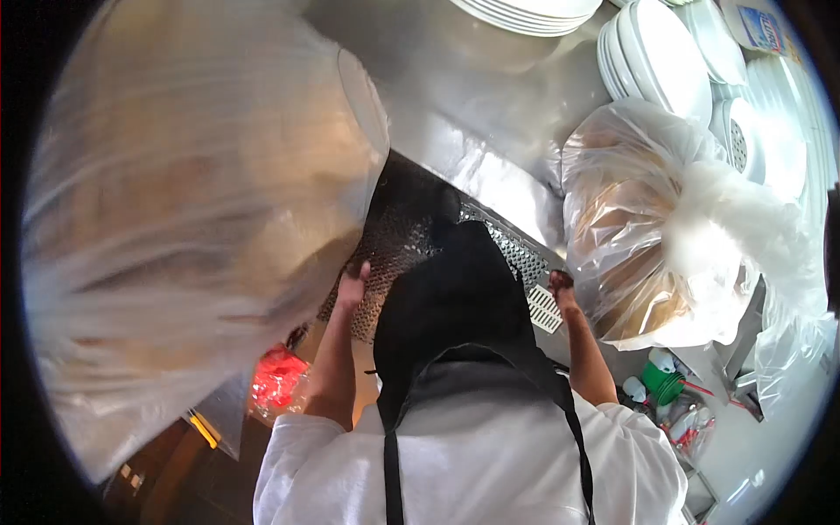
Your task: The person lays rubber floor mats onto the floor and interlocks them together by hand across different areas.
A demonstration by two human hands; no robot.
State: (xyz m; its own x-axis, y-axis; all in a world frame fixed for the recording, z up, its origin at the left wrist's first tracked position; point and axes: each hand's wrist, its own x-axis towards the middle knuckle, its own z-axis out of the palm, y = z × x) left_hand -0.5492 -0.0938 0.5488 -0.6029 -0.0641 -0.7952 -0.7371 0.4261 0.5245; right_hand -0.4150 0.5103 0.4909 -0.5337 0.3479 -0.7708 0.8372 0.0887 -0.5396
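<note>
My left hand (353,284) is low at my left side, against the edge of a large, cloudy plastic bag (201,201) with tan contents. Its thumb shows, but the bag's edge and shadow hide the other fingers, so a grip on the bag is not visible. Down at my right side, my right hand (561,282) looks curled, with its fingers in dark shadow. Close beside it is a clear plastic bag (630,227) with brownish, rounded contents; whether they touch is unclear. A white slotted piece (544,308) shows just below that hand.
A steel counter (490,96) runs across the top, bearing stacked white plates (652,61). Dark textured matting (394,254) covers the floor ahead. Red plastic wrapping (280,378) and a yellow-handled item (203,429) are lower left; a green container (662,383) is lower right.
</note>
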